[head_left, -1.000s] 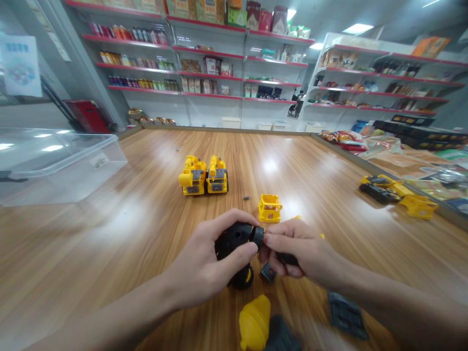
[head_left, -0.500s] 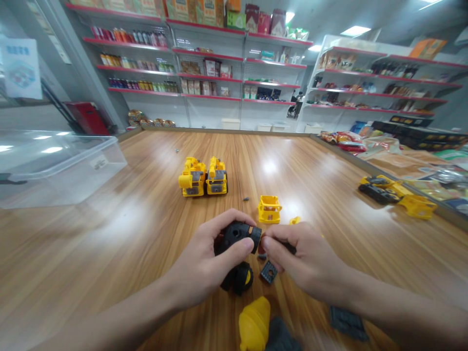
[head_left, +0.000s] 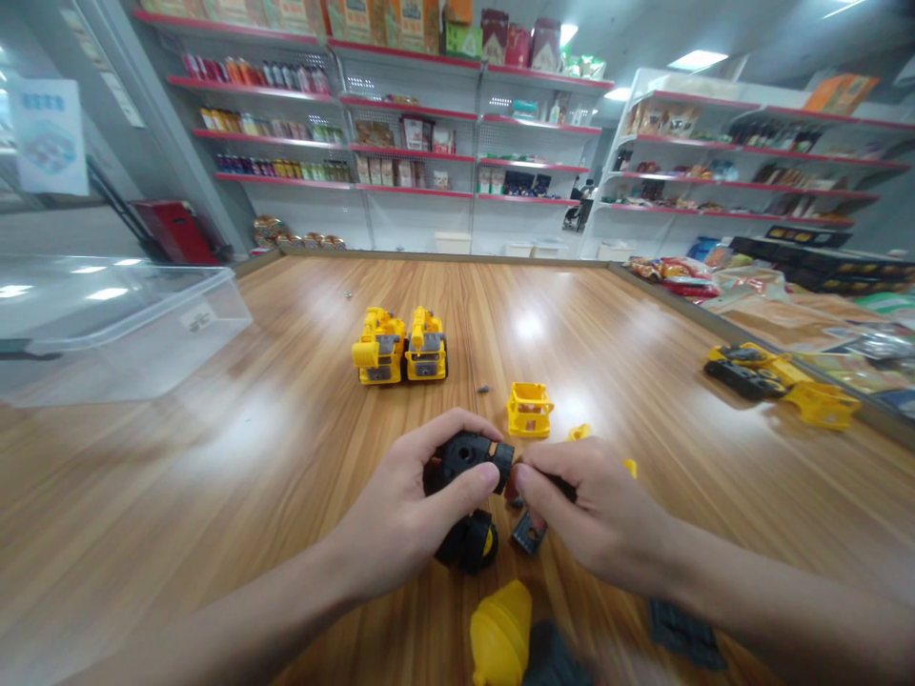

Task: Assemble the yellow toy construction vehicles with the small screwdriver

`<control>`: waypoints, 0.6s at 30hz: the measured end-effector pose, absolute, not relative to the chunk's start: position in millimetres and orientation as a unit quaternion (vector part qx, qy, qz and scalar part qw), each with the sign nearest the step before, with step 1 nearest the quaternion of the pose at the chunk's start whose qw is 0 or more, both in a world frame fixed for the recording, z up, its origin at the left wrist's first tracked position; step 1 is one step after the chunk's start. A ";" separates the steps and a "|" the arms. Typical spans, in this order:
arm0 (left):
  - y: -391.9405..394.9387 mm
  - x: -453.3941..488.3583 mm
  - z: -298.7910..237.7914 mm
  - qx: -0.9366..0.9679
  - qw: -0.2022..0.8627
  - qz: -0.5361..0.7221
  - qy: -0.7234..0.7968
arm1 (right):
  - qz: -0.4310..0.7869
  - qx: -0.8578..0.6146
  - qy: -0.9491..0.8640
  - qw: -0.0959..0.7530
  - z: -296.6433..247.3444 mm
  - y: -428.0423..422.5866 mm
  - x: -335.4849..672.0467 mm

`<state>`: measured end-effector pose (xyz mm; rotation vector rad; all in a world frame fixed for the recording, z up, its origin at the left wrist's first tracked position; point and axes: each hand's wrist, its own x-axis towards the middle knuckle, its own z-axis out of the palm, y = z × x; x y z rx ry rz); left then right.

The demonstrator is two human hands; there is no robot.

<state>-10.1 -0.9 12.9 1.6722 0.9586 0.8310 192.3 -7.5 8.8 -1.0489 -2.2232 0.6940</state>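
Note:
My left hand (head_left: pixel 411 500) is closed around a black toy truck chassis (head_left: pixel 464 457), thumb on its near side. A black wheel with a yellow hub (head_left: pixel 477 541) shows below my palm. My right hand (head_left: pixel 590 495) is pinched at the chassis's right end; a dark piece shows among its fingers, too covered to name. Under the fingertips lie a small grey part (head_left: pixel 516 501) and a dark grey plate with a hole (head_left: pixel 529 534). Nearer me are a yellow mixer drum (head_left: pixel 501 631) and a blurred dark grey part (head_left: pixel 554 657). Beyond my hands stands a yellow cab frame (head_left: pixel 529 412).
Two yellow toy trucks (head_left: pixel 400 348) stand farther back on the wooden table (head_left: pixel 286 457). A clear plastic bin (head_left: pixel 143 333) is at left. Another yellow toy vehicle (head_left: pixel 779 381) lies at right. Another dark grey part (head_left: pixel 686 634) lies beneath my right forearm. A small screw-like piece (head_left: pixel 483 389) lies mid-table.
The whole view has shifted slightly. Both hands keep nearly the same pose on the chassis; a yellow bit beside my right hand shows more clearly.

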 end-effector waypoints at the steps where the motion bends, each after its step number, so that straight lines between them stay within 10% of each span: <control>1: -0.7 -10.2 12.4 0.695 0.491 0.346 0.395 | 0.261 -0.400 -0.831 0.287 8.4 -7.2 192.3; 18: 0.0 -10.4 9.4 0.700 0.484 0.346 0.395 | 0.260 -0.417 -0.821 0.290 3.6 -6.4 191.5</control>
